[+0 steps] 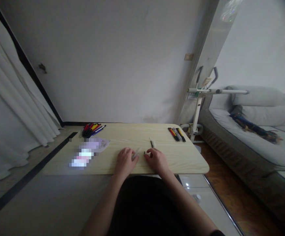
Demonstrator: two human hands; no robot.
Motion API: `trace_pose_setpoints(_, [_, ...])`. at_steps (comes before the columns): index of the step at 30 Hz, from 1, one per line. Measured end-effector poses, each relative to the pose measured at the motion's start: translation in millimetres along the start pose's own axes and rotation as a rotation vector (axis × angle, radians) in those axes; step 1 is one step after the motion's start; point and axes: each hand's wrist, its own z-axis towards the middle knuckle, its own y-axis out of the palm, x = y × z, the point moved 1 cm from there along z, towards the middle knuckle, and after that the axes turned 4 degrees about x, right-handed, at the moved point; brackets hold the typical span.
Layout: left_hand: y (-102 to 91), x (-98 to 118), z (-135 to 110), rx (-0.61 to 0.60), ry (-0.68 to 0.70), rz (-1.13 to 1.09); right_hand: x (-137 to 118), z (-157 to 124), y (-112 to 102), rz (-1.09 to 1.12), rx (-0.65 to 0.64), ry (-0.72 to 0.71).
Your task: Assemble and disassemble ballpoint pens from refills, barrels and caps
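Note:
My left hand (126, 160) is over the table near its front edge, its thumb and fingers closed on a clear, whitish slim piece (136, 152) like a pen barrel. To the right, my right hand (157, 160) pinches a small piece with a black end (145, 152); most of it is hidden by the fingers. Just beyond the right fingertips lies a slim black-and-white pen part (152, 143), its point facing away from me. Whether it touches the right hand I cannot tell.
On the pale wooden table (127, 134), a pile of coloured pens (92, 130) lies at the back left. A row of pens (177, 134) lies at the right. A blurred-out bright patch (83, 157) is on the left. Exercise equipment (198, 108) and a sofa (255, 131) stand to the right.

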Motion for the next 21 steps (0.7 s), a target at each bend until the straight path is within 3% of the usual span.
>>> trace_pose_setpoints(21, [2.8,-6.0,-0.2,0.015,-0.065,-0.066,2.5,-1.5,1.4,0.025,0.013,0.034])
